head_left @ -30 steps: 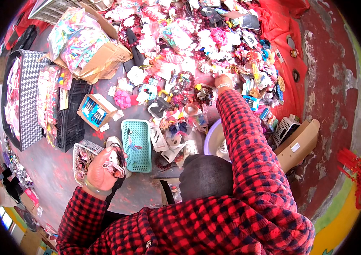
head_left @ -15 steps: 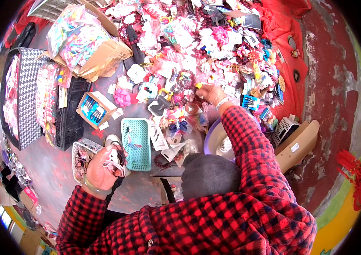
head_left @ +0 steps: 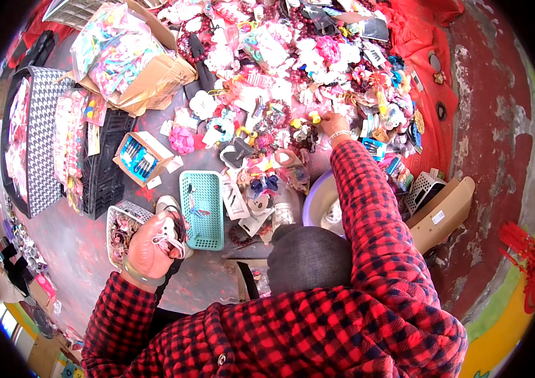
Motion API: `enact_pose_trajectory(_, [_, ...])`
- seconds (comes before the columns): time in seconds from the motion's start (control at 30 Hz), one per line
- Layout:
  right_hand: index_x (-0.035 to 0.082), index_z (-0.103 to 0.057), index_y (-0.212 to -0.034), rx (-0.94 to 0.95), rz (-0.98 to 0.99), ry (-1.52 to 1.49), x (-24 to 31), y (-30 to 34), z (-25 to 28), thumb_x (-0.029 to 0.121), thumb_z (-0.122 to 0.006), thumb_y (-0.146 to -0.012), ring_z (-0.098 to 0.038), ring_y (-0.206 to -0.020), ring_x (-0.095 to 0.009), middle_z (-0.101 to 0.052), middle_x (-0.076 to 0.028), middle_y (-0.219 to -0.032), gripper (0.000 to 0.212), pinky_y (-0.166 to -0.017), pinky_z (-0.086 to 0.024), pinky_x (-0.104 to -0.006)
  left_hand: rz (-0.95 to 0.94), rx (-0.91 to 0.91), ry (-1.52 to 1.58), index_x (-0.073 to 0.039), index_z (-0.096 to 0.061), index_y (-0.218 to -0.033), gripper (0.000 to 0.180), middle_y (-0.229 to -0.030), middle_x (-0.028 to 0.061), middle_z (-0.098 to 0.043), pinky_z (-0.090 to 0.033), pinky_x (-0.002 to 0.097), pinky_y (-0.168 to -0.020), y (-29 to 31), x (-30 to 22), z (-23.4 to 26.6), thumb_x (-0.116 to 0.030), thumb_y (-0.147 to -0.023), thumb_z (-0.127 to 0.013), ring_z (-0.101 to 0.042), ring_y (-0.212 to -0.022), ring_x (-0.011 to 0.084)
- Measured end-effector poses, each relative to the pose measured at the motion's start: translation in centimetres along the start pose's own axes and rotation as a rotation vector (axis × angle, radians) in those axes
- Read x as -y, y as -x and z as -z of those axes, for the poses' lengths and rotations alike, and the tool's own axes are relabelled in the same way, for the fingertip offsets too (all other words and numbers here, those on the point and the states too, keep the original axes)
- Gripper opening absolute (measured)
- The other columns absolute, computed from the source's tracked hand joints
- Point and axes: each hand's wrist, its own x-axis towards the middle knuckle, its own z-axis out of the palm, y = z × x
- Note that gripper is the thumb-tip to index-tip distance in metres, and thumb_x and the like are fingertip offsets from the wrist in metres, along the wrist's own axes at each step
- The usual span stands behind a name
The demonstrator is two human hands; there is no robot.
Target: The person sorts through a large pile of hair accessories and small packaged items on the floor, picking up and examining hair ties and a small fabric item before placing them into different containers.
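Note:
My left hand (head_left: pixel 148 247) is closed around a small bunch of hair ties (head_left: pixel 168 234) with white and pinkish loops; a bracelet circles that wrist. It hovers over the edge of a white basket (head_left: pixel 116 236) filled with small hair accessories. Farther off, my right hand (head_left: pixel 334 123) reaches into a big heap of hair accessories (head_left: pixel 274 82). Its fingers are curled at the heap, beside a small yellow piece (head_left: pixel 314 117); what they grip is partly hidden. A mint-green basket (head_left: pixel 220 217) with a few small items stands right of my left hand.
A purple-rimmed basin (head_left: pixel 308 205) sits under my right forearm. At the left are a small box of dark pens or clips (head_left: pixel 148 145), a black crate (head_left: pixel 107 183) and a carton of bagged goods (head_left: pixel 163 82). A cardboard piece (head_left: pixel 444 211) leans at the right.
My right hand has moved a little right and farther away over the heap, uncovering yellow and dark pieces. My left hand stays almost still with its hair ties.

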Motion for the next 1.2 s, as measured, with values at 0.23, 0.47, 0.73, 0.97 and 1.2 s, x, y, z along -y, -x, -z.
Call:
enact_pose_trajectory(0.23, [0.004, -0.064, -0.079, 0.024, -0.118, -0.655, -7.6, -2.0, -7.0, 0.021, -0.065, -0.075, -0.060, -0.059, -0.012, -0.062, -0.003, -0.067, 0.017, -0.050, -0.048, -0.0237, 0.020, 0.013, 0.014, -0.002, -0.054, -0.090, 0.027, -0.080, 0.0113, -0.058, -0.042, 0.0226, -0.040, 0.4, 0.3, 0.0, -0.028, -0.086, -0.047, -0.057, -0.064, 0.0167])
enact_pose_trajectory(0.47, [0.004, -0.055, -0.070, -0.051, 0.113, -0.760, 0.4, 1.0, -9.9, 0.014, -0.064, -0.075, -0.054, -0.048, -0.011, -0.056, -0.004, -0.059, 0.014, -0.044, -0.044, -0.0245, -0.012, 0.029, -0.005, -0.002, -0.053, -0.090, 0.026, -0.079, 0.0111, -0.058, -0.042, 0.0231, -0.041, 1.2, 1.0, 0.2, -0.027, -0.086, -0.047, -0.057, -0.064, 0.0182])
enact_pose_trajectory(0.73, [0.011, -0.061, -0.076, 0.388, 0.836, -0.463, 16.5, 11.5, -8.3, 0.033, -0.061, -0.070, -0.060, -0.065, -0.029, -0.061, -0.013, -0.068, 0.023, -0.060, -0.047, -0.0396, -0.010, 0.017, 0.022, -0.002, -0.053, -0.089, 0.026, -0.079, 0.0105, -0.058, -0.041, 0.0234, -0.041, 1.9, 0.8, 0.1, -0.027, -0.086, -0.047, -0.056, -0.065, 0.0175])
enact_pose_trajectory(0.97, [0.010, -0.062, -0.088, 0.308, 0.795, -0.596, 14.7, 9.5, -9.2, 0.028, -0.054, -0.077, -0.060, -0.074, -0.031, -0.062, -0.013, -0.078, 0.023, -0.067, -0.047, -0.0393, 0.016, 0.035, 0.046, -0.002, -0.054, -0.090, 0.026, -0.080, 0.0110, -0.058, -0.043, 0.0240, -0.044, 1.5, 0.7, -0.1, -0.026, -0.085, -0.048, -0.057, -0.064, 0.0181])
enact_pose_trajectory(1.2, [0.012, -0.049, -0.116, -0.100, 0.221, -0.004, 4.1, -4.3, -3.1, 0.027, -0.059, -0.073, -0.051, -0.103, -0.032, -0.050, -0.016, -0.116, 0.047, -0.088, -0.042, -0.0377, 0.026, 0.033, 0.031, -0.006, -0.052, -0.092, 0.021, -0.083, 0.0084, -0.057, -0.039, 0.0242, -0.044, 1.6, 0.5, 0.2, -0.025, -0.084, -0.052, -0.053, -0.064, 0.0146])
